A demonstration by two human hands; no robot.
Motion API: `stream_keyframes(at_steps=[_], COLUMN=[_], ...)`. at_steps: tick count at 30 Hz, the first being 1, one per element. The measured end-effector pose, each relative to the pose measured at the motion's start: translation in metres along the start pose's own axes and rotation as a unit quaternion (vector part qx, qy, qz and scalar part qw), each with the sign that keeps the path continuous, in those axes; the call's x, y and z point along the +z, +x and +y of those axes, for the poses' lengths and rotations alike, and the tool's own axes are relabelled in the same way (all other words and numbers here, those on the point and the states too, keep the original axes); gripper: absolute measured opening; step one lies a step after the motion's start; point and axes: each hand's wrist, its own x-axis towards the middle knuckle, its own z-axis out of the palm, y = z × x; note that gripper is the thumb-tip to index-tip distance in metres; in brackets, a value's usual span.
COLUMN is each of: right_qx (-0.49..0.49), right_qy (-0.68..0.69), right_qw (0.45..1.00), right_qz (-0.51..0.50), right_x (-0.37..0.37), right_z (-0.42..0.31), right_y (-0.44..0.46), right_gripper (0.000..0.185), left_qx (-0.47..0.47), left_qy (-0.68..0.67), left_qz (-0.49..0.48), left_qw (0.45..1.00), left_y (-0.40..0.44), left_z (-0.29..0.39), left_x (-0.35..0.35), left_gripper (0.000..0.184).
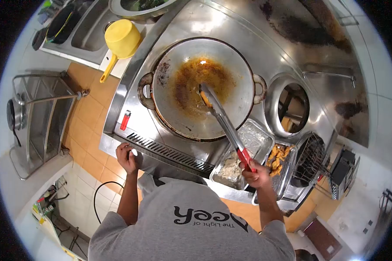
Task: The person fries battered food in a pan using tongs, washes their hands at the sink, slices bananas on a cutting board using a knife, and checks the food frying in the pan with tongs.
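My right hand is closed around the red grips of long metal tongs. The tongs reach into a large two-handled wok with brownish oil in its bottom. An orange-yellow strip of food shows between the tong arms near their tips. At the stove's front edge, my left hand has bent fingers. A small white spot shows beside them; what they hold, if anything, is unclear. A red lighter lies on the steel top above that hand.
Right of the wok are an open burner ring, a tray with pale flour-like powder, a tray of fried pieces and a dark wire rack. A yellow dipper stands by the sink, upper left.
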Motion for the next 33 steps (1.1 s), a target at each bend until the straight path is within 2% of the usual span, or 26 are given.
stream_keyframes(at_steps=[1,3,8,11,12,15,16,19,20,24,31,33], right_qx=[0.006,0.014,0.022,-0.002,-0.005,0.005,0.019,-0.115,-0.08,-0.064,-0.058,-0.069], right_qy=[0.013,0.043,0.082,0.037,0.02,-0.026,-0.059,-0.14,-0.185,-0.228,-0.241,-0.232], right_qw=[1.0,0.999,0.995,0.996,0.998,0.995,0.996,0.973,0.964,0.956,0.956,0.961], right_qz=[0.02,-0.02,-0.05,-0.086,-0.06,-0.101,-0.059,-0.146,-0.172,-0.172,-0.154,-0.132], right_x=[0.007,0.004,0.009,0.015,0.024,0.046,0.062,0.058,0.06,0.051,0.052,0.048], right_z=[0.005,0.014,0.019,0.02,0.02,0.018,0.014,0.029,0.021,0.021,0.024,0.028], right_y=[0.002,0.002,-0.001,-0.012,-0.02,-0.036,-0.043,-0.046,-0.046,-0.054,-0.052,-0.054], right_gripper=[0.04,0.046,0.046,0.051,0.05,0.044,0.036,0.039,0.048,0.059,0.059,0.059], left_qx=[0.006,0.015,0.003,-0.001,-0.001,-0.018,-0.015,-0.013,-0.018,-0.025,-0.025,-0.057], left_qy=[0.01,0.02,0.021,0.019,0.018,0.022,0.022,0.016,0.01,0.011,0.01,0.001], left_qz=[-0.001,-0.002,-0.007,-0.007,-0.007,-0.016,-0.018,-0.014,-0.006,-0.015,-0.017,-0.027], left_qw=[1.0,1.0,1.0,1.0,1.0,0.999,0.999,1.0,1.0,1.0,0.999,0.998], left_y=[0.002,0.004,0.004,0.005,0.004,0.004,0.005,0.004,0.003,0.001,-0.001,-0.003], left_z=[0.002,0.005,0.007,0.007,0.007,0.009,0.01,0.007,0.006,0.004,0.001,0.001], left_x=[-0.001,-0.002,-0.002,-0.001,-0.001,-0.003,-0.003,-0.001,0.0,-0.001,-0.002,-0.003], left_gripper=[0.033,0.032,0.033,0.035,0.036,0.037,0.038,0.04,0.041,0.042,0.042,0.041])
